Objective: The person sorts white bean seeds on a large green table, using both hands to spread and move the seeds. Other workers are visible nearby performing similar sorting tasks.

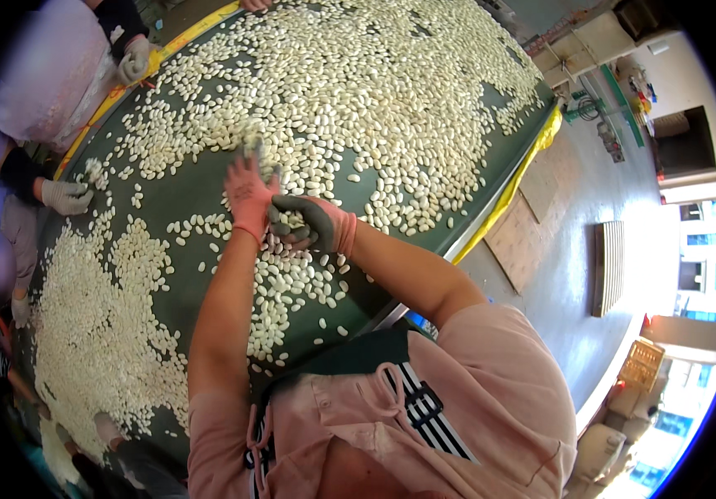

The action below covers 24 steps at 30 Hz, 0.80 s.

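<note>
Many white beans (pixel 391 100) lie over a dark green sorting belt (pixel 166 308) in front of me. My left hand (pixel 250 193), in a pink glove with dark fingertips, reaches out over the beans with its fingers spread, the fingertips blurred. Just right of and below it, my right hand (pixel 312 223), in a pink glove with a grey coating, curls its fingers around some white beans, close against the left wrist. More beans lie below both hands, between my forearms.
Co-workers' gloved hands (pixel 66 195) and sleeves line the belt's left side, with another hand (pixel 255 5) at the far edge. Yellow padding (pixel 512 191) runs along the right edge. Beyond it are floor boards (pixel 503 233), a wooden pallet (pixel 607 266) and crates (pixel 641 363).
</note>
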Available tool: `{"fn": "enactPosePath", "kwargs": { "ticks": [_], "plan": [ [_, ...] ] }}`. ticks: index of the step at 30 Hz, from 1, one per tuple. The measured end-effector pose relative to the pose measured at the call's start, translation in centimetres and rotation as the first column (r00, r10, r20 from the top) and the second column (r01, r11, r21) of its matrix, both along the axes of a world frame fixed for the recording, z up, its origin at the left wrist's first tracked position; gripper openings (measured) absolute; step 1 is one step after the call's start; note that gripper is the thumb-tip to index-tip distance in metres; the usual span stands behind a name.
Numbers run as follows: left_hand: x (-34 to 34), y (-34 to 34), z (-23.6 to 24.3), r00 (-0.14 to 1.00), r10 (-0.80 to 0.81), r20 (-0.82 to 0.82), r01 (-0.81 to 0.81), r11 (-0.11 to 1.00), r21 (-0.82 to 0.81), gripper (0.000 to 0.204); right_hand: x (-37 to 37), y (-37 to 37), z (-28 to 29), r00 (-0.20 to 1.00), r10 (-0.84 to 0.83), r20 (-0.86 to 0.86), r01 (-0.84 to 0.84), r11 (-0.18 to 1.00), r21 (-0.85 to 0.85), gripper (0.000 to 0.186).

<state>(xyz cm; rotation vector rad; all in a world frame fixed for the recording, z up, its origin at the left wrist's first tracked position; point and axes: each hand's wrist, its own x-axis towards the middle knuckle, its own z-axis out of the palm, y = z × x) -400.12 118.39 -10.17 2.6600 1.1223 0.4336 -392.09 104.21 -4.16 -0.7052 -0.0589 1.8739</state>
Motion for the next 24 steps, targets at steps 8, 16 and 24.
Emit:
{"fn": "enactPosePath", "kwargs": {
  "ticks": [8,16,24],
  "plan": [
    [-13.4,-5.8,3.6,0.997,-0.004,0.073,0.006,1.000,-0.021,0.075,-0.5,-14.0,1.2,0.928,-0.088,0.362,0.032,0.987,0.159,0.039],
    [-17.5,-15.2,2.7,0.976,0.028,-0.217,-0.020,0.999,0.038,0.101,-11.0,-20.3,3.9,0.984,-0.093,0.154,0.084,0.995,0.062,0.036],
    [-13.2,-14.6,2.6,0.961,-0.253,0.113,0.267,0.955,-0.127,0.071,-12.0,-31.8,2.0,0.846,-0.533,-0.025,0.521,0.835,-0.179,0.027]
  ]
}}
